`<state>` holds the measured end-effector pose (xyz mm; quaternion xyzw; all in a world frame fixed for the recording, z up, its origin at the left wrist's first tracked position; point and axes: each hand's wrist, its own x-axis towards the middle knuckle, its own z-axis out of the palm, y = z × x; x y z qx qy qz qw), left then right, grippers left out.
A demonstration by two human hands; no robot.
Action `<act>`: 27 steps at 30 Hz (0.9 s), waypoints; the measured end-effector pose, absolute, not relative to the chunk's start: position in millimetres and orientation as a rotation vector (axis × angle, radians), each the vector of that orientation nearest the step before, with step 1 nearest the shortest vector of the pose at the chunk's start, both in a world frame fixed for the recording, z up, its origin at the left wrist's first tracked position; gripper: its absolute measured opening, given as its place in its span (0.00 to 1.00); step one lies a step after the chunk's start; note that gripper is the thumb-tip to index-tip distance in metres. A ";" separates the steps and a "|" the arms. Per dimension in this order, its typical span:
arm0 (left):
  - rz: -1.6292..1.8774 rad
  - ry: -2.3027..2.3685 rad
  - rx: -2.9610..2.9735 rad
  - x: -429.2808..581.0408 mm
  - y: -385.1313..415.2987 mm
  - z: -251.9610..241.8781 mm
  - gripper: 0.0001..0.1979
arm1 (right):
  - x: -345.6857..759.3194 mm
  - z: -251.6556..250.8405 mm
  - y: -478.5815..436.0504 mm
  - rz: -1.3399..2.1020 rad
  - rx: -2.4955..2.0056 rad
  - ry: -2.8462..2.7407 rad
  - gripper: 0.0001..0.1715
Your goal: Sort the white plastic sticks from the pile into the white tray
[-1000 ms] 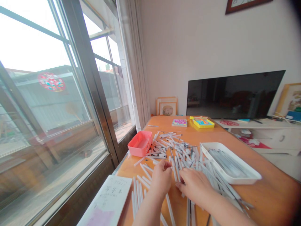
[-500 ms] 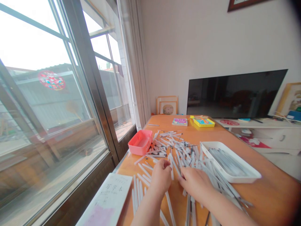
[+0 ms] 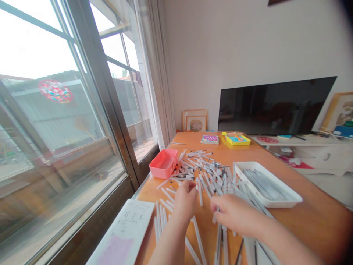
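A loose heap of white pen tubes covers the middle of the orange wooden table. My left hand hovers at the near edge of the heap, fingers curled around a thin white tube. My right hand is just to its right, fingers pinched on another white tube that points down toward me. More white tubes lie in a row below my left wrist.
A pink plastic box sits left of the heap. A white tray holding grey tubes lies to the right. A paper booklet rests at the near left corner. Colourful books, a television and picture frames stand behind. A large window runs along the left.
Both hands have lifted slightly off the pile and drawn a little toward me, each now pinching a tube. The view has tilted down a bit.
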<state>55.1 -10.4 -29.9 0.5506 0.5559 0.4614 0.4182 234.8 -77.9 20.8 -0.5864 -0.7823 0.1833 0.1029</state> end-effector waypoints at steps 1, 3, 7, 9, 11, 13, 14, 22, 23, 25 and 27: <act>1.169 1.394 1.378 53.7 -9.6 -29.0 0.09 | 227.6 22.9 -84.5 0.536 -1.705 -2.334 0.08; 1.189 1.396 1.371 51.5 -7.7 -27.7 0.09 | 212.0 24.6 -96.6 0.488 -1.655 -2.387 0.08; 1.205 1.405 1.357 50.1 -4.4 -27.5 0.08 | 188.4 20.1 -108.9 0.408 -1.577 -2.495 0.13; 1.204 1.406 1.356 50.5 -3.5 -28.3 0.08 | 182.7 16.7 -109.0 0.374 -1.598 -2.519 0.16; 1.201 1.401 1.358 51.0 -3.2 -29.2 0.08 | 179.9 14.2 -107.0 0.330 -1.643 -2.530 0.16; 1.197 1.396 1.360 51.2 -3.4 -29.8 0.08 | 178.6 12.7 -104.5 0.282 -1.702 -2.526 0.14; 1.195 1.394 1.360 51.4 -3.6 -29.9 0.08 | 178.3 12.0 -103.4 0.258 -1.732 -2.515 0.14; 1.212 1.366 1.336 52.5 -6.2 -23.3 0.07 | 187.4 -3.7 -88.8 0.214 -1.920 -2.241 0.10; 1.216 1.362 1.327 52.6 -7.1 -21.7 0.08 | 191.4 -6.3 -85.0 0.244 -1.922 -2.197 0.09; 1.218 1.346 1.312 53.3 -9.8 -17.7 0.08 | 201.0 -10.7 -76.4 0.327 -1.895 -2.109 0.10; 1.204 1.318 1.303 55.0 -14.3 -12.5 0.07 | 210.8 -14.1 -67.7 0.414 -1.836 -2.026 0.13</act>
